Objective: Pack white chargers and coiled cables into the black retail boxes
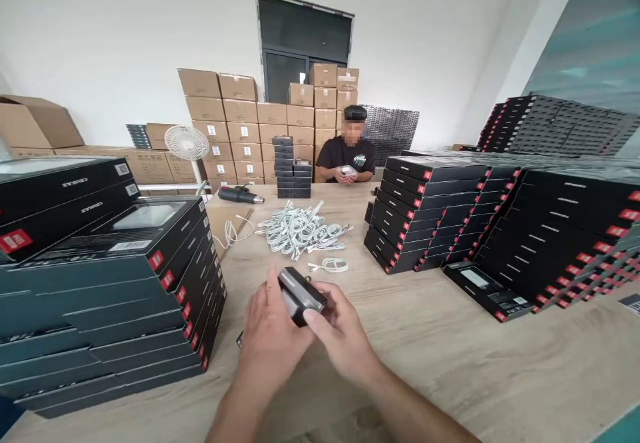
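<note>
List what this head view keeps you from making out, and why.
Head view:
Black-and-grey item: lower parts, covered by left hand and right hand.
Dark object: mostly hidden by the left hand.
Left box stack: cut off at left edge.
Carton labels: print too small.

Bare forearms (415, 403) converge forward, the bare left hand (273, 330) and bare right hand (347, 333) curled close together, right thumb (319, 325) extended.

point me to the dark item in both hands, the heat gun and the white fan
Dark item (302, 288): head view, on its upper face.
Heat gun (234, 194): head view, on its black body.
White fan (187, 142): head view, on its round grille.
</note>
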Action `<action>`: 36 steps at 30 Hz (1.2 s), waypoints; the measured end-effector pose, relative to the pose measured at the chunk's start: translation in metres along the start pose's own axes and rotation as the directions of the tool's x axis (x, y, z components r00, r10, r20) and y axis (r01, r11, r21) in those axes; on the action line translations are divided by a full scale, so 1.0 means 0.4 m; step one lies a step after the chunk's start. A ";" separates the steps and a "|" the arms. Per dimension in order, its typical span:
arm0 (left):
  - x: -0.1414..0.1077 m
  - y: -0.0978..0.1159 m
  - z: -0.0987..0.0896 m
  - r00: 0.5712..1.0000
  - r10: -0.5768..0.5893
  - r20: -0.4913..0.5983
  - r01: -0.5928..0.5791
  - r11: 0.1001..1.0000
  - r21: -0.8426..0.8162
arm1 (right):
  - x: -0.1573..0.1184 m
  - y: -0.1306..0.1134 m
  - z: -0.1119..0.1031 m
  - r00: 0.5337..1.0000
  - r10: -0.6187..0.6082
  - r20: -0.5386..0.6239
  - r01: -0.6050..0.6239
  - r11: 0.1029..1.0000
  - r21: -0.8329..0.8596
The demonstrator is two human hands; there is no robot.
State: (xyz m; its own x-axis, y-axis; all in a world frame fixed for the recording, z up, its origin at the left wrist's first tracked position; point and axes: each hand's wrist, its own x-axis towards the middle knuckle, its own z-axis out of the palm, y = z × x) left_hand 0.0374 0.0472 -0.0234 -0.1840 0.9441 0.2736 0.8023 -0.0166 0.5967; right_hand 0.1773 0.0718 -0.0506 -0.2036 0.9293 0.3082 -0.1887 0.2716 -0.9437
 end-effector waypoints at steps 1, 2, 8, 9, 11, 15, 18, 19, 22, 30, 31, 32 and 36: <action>-0.005 0.005 -0.004 1.000 0.001 -0.019 0.000 1.000 0.012 | -0.001 -0.010 -0.008 0.999 0.027 0.043 -0.028 0.999 0.018; -0.009 0.009 -0.007 0.999 0.025 -0.027 -0.025 1.000 0.018 | 0.001 -0.018 -0.020 0.995 0.063 0.071 -0.066 0.997 0.037; -0.023 0.013 -0.005 0.943 0.333 0.029 -0.334 0.932 0.145 | 0.031 -0.031 -0.099 0.926 0.274 0.260 -0.317 0.938 0.142; -0.025 0.013 -0.001 0.933 0.358 0.045 -0.360 0.918 0.163 | 0.034 -0.027 -0.105 0.911 0.297 0.287 -0.346 0.929 0.135; -0.028 0.013 0.005 0.920 0.384 0.081 -0.393 0.901 0.186 | 0.036 -0.015 -0.110 0.892 0.331 0.309 -0.378 0.919 0.107; -0.031 0.018 0.010 0.913 0.375 0.160 -0.401 0.896 0.190 | 0.037 0.008 -0.099 0.924 0.299 0.237 -0.319 0.947 0.047; -0.030 0.022 0.013 0.914 0.362 0.185 -0.393 0.902 0.177 | 0.036 0.006 -0.084 0.948 0.267 0.174 -0.270 0.963 -0.008; -0.029 0.023 0.014 0.914 0.360 0.186 -0.391 0.904 0.172 | 0.035 0.003 -0.080 0.951 0.267 0.155 -0.267 0.963 -0.019; -0.024 0.024 0.021 0.918 0.352 0.184 -0.381 0.911 0.159 | 0.034 -0.009 -0.066 0.960 0.262 0.096 -0.262 0.965 -0.015; -0.017 0.005 0.026 0.909 0.395 0.131 -0.411 0.900 0.142 | 0.039 -0.004 -0.064 0.980 0.199 0.018 -0.200 0.978 0.058; -0.016 0.001 0.027 0.912 0.395 0.113 -0.408 0.902 0.144 | 0.042 -0.001 -0.069 0.978 0.207 0.004 -0.207 0.977 0.058; -0.016 -0.002 0.027 0.917 0.388 0.094 -0.399 0.905 0.151 | 0.044 0.003 -0.075 0.978 0.209 -0.013 -0.208 0.977 0.044; -0.018 -0.001 0.031 0.938 0.346 0.024 -0.339 0.903 0.264 | 0.049 0.016 -0.101 0.995 -0.069 -0.077 0.048 0.969 -0.244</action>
State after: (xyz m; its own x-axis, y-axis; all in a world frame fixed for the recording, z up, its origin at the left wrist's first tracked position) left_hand 0.0455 0.0444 -0.0348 0.1183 0.8877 0.4449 0.9367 -0.2485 0.2467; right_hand 0.2107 0.1017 -0.0553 -0.1160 0.9248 0.3623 0.0417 0.3689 -0.9285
